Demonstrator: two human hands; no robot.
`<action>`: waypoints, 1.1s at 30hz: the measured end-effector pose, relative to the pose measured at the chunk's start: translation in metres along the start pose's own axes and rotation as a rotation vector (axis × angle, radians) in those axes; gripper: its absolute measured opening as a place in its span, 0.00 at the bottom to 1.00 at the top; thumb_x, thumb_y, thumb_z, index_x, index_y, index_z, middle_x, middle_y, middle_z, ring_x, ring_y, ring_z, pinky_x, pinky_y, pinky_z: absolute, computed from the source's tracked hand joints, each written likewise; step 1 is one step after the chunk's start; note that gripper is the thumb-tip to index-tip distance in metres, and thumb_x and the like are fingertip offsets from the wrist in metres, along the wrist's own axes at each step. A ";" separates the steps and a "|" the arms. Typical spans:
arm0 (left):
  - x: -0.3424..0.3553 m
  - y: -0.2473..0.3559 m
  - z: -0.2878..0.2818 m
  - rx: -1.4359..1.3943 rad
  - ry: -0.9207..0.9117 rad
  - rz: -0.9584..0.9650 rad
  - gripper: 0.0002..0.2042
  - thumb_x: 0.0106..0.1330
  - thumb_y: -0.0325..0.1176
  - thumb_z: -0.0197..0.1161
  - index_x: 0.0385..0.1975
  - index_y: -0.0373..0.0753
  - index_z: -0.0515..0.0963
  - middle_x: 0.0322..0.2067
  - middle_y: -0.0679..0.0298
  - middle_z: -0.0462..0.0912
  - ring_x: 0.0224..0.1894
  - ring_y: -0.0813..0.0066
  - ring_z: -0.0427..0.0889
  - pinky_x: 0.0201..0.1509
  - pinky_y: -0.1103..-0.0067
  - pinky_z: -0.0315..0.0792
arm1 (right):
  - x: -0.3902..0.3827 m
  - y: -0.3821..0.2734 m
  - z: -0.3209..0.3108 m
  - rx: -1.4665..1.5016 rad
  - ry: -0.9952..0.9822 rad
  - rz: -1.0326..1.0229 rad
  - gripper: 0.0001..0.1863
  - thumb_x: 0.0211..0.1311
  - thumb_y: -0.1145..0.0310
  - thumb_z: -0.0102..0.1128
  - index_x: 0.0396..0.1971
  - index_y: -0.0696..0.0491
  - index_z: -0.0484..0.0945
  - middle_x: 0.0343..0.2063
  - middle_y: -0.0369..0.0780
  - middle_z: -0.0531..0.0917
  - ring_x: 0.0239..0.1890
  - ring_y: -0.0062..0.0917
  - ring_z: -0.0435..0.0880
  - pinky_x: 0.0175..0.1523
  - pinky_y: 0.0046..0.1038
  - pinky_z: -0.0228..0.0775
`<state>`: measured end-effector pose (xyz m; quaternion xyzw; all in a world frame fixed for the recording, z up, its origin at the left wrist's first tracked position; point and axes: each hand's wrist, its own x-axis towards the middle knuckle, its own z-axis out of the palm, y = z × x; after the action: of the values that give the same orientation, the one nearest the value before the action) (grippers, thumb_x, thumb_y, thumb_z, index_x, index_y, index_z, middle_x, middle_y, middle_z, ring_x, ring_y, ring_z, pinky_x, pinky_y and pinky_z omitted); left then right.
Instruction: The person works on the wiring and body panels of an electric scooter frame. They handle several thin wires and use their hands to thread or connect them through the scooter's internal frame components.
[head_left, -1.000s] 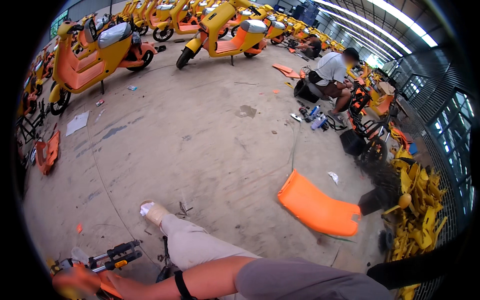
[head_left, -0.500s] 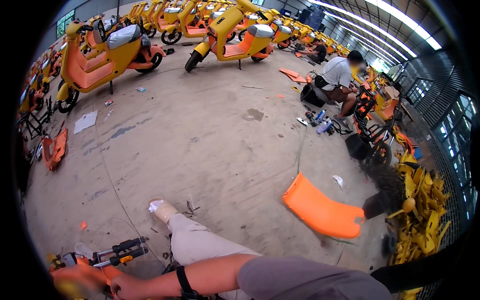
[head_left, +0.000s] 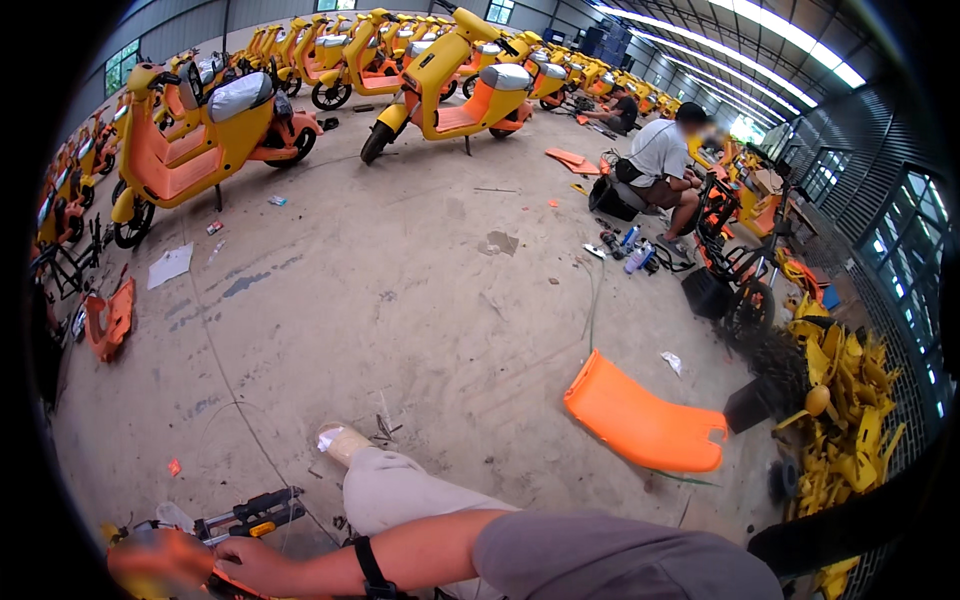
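Observation:
My right hand (head_left: 243, 558) reaches to the lower left, fingers curled beside an orange scooter part (head_left: 160, 560), partly blurred; what they grip I cannot make out. Just above it are two fork tubes (head_left: 240, 510) with a small amber reflector (head_left: 263, 527). A black strap (head_left: 372, 565) circles my forearm. My outstretched leg (head_left: 420, 490) lies behind the arm. My left hand is not in view.
A curved orange panel (head_left: 640, 410) lies on the floor; yellow body parts (head_left: 840, 430) are heaped at right. A person in white (head_left: 655, 155) crouches among tools beside a stripped frame (head_left: 720, 230). Scooters (head_left: 450, 90) line the back; another person (head_left: 620, 108) sits farther off.
My right hand has risen slightly and shows more clearly beside the orange part. My foot and the fork tubes appear a little lower and to the right.

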<state>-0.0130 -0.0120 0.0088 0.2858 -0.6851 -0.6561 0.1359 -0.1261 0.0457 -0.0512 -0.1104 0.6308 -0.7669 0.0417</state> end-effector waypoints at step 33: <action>0.007 -0.010 -0.009 -0.397 -0.106 0.027 0.09 0.73 0.34 0.52 0.45 0.36 0.73 0.32 0.64 0.83 0.21 0.88 0.71 0.23 0.90 0.62 | -0.007 -0.065 -0.021 0.779 -0.023 0.711 0.11 0.66 0.63 0.56 0.41 0.55 0.77 0.33 0.34 0.79 0.26 0.13 0.72 0.19 0.14 0.57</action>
<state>-0.0116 -0.0232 -0.0012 0.2092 -0.5525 -0.7903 0.1623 -0.1195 0.0800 0.0079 0.1257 0.2969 -0.8817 0.3445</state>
